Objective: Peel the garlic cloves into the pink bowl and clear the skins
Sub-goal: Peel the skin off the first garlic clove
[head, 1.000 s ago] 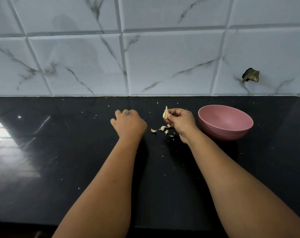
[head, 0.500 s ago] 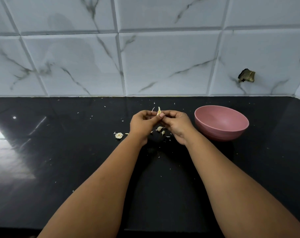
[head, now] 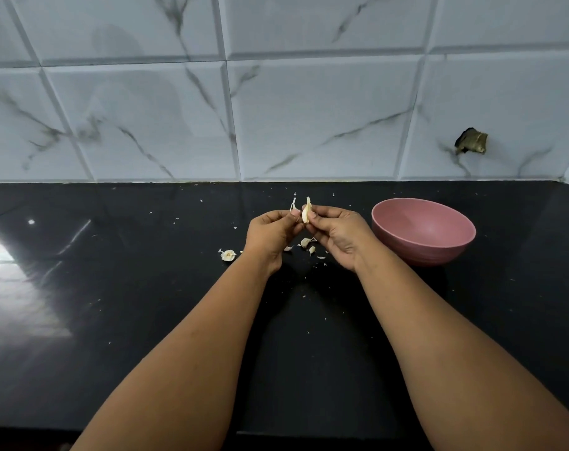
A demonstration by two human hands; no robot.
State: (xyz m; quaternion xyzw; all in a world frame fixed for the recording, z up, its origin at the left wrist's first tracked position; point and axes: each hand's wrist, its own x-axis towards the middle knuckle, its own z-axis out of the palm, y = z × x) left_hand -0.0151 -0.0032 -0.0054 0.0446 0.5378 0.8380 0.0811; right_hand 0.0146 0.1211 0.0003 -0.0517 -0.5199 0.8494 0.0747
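Note:
My right hand [head: 337,236] pinches a pale garlic clove [head: 306,212] upright above the black counter. My left hand [head: 270,234] pinches a thin strip of skin [head: 293,204] that stands up just left of the clove. The two hands' fingertips meet at the clove. Below them, loose skins and bits [head: 306,244] lie on the counter. A garlic root stub [head: 228,255] lies left of my left wrist. The pink bowl [head: 423,230] stands right of my right hand; its visible inside shows nothing.
The black glossy counter [head: 114,304] carries small skin flakes around the hands. A marble-tiled wall [head: 276,109] rises behind, with a broken hole [head: 471,142] at the right. The counter's front edge runs along the bottom.
My left hand came from the counter at the left to the clove, leaving the root stub there, and now pulls a strip of skin away from it. My right hand kept holding the clove.

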